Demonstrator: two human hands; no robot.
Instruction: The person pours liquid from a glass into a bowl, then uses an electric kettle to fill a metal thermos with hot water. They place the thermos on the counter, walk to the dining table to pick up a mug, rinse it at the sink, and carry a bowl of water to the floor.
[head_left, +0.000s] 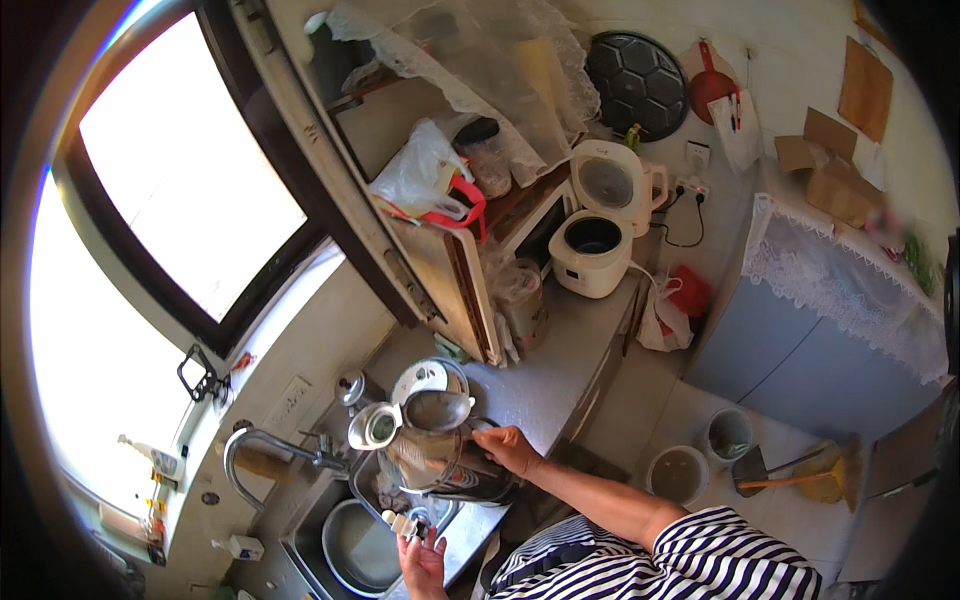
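Note:
My right hand (511, 450) is closed at the side of a shiny metal jug (424, 461), which stands over the edge of the double sink. The jug's grip is largely hidden by the fingers. An oval metal strainer or scoop (436, 411) and a pale spouted piece (375, 426) sit at the jug's top. Lower down, my left hand (422, 562) holds a small cream-and-black part (403, 523), perhaps a plug, in its fingertips. Close by lies a grey coil (450, 517). A round metal basin (364, 547) with cloudy water rests in the near sink bowl.
A curved faucet (262, 435) reaches over the sink. Stacked plates (420, 379) and a lidded metal pot (356, 390) stand behind the jug. Farther along the counter are a glass jar (520, 300) and an open rice cooker (591, 259). Buckets (677, 476) stand on the floor.

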